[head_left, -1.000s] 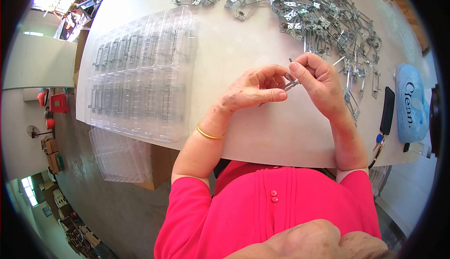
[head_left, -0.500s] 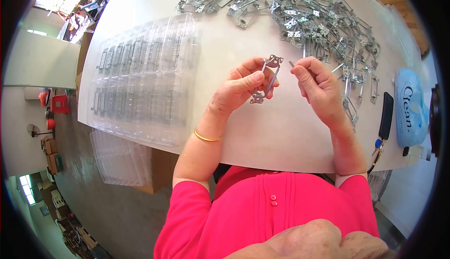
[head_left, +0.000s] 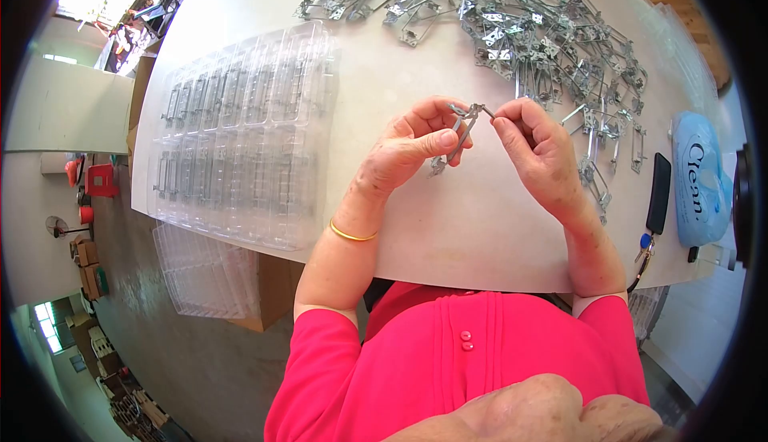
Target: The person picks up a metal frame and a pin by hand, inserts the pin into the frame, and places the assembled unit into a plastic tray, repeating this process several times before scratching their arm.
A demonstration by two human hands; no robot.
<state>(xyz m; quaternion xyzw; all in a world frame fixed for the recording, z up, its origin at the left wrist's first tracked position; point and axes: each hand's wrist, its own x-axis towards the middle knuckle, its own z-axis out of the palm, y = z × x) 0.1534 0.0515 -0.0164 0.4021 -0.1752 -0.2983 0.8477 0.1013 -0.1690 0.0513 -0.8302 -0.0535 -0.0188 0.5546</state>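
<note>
My left hand (head_left: 416, 142) grips a small metal bracket assembly (head_left: 460, 140), two thin bars with a punched plate at each end, tilted in the fingers. Between thumb and forefinger, my right hand (head_left: 538, 148) pinches a thin dark metal pin (head_left: 488, 112). Its tip meets the upper end plate of the bracket; whether it sits in a hole is too small to tell. Beyond both hands spreads a tangled pile of similar metal brackets (head_left: 528, 30).
Clear plastic trays (head_left: 240, 134) with rows of brackets lie on the white table (head_left: 416, 242) at left. A blue "Clean" pack (head_left: 700, 182), a black phone-like object (head_left: 658, 194) and keys (head_left: 645, 244) are at right. More clear trays (head_left: 204, 270) stand below the table's left edge.
The bracket has turned in my left hand, so its upper plate now shows nearly edge-on. My right hand has moved slightly left, bringing the pin from apart to against that plate.
</note>
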